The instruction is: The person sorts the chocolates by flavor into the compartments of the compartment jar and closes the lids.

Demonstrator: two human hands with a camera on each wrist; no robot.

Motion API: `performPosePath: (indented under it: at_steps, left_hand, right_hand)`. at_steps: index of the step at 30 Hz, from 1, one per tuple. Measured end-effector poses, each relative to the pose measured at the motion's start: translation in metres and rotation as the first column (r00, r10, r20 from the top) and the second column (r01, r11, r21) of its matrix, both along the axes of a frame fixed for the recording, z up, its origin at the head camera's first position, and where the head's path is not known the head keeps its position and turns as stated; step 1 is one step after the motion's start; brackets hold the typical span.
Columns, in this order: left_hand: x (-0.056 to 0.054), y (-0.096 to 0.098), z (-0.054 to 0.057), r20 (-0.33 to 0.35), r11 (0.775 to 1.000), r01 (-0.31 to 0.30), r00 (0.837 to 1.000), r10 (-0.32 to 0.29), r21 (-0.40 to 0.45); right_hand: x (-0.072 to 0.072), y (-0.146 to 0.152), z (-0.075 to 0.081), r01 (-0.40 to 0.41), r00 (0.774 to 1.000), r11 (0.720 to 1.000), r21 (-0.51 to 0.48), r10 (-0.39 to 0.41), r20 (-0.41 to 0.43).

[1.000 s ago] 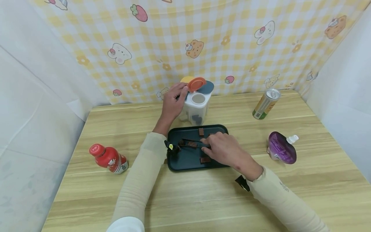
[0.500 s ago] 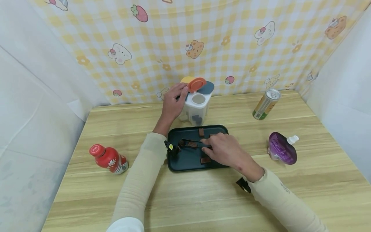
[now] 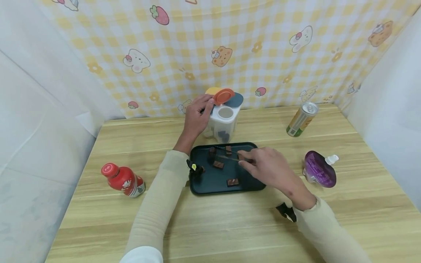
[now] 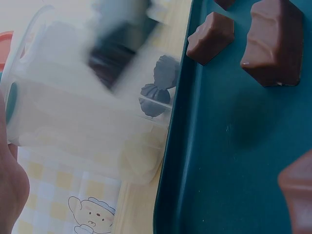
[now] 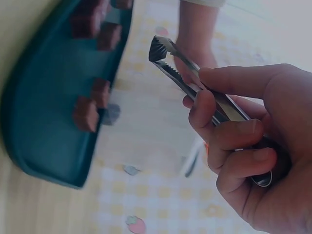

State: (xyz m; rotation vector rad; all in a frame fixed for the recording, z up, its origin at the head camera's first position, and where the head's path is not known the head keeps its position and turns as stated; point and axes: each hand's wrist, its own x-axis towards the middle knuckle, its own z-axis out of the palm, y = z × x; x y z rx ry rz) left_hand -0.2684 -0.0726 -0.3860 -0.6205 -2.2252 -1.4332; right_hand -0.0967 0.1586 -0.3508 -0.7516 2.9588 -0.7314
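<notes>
My left hand (image 3: 197, 113) grips the top of a clear storage container (image 3: 215, 122), its thumb beside the raised orange flap (image 3: 224, 96). The round opening in front of that flap is uncovered, and dark ridged pieces (image 4: 155, 100) lie at the bottom of the container. In my right hand (image 3: 266, 166) are small metal tongs (image 5: 231, 108), with a dark ridged chocolate (image 5: 157, 48) pinched between their toothed tips. The chocolate is above the far left of a dark green tray (image 3: 210, 184). Several brown chocolate bars (image 3: 218, 165) lie on the tray.
A red bottle (image 3: 125, 180) stands at the left of the wooden table (image 3: 217, 226). On the right are a can (image 3: 302, 119) and a purple spouted pouch (image 3: 319, 170). Behind the container hangs a checked cloth (image 3: 184, 44).
My right hand has moved right, and the tongs have lifted a dark chocolate from the tray, their tips shifting toward the container. My left hand stays on the container.
</notes>
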Motion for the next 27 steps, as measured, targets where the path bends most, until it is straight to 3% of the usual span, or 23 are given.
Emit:
performPosePath:
  at_steps: [8,16,27]
  left_hand:
    - [-0.001,0.001,-0.001,-0.021,1.0,0.013,1.0,-0.013,0.004]
    - [0.0,0.001,-0.001,-0.048,1.0,0.007,0.999,-0.008,-0.012]
    - [-0.002,0.001,-0.002,-0.042,1.0,0.006,0.999,-0.006,-0.01]
  right_hand:
    - [0.003,0.017,0.021,0.06,0.987,0.992,-0.108,-0.076,-0.145]
    - [-0.011,0.028,0.034,0.094,0.951,0.975,-0.199,-0.147,-0.271]
    - [-0.032,0.023,0.03,0.197,0.942,0.961,-0.193,-0.24,-0.233]
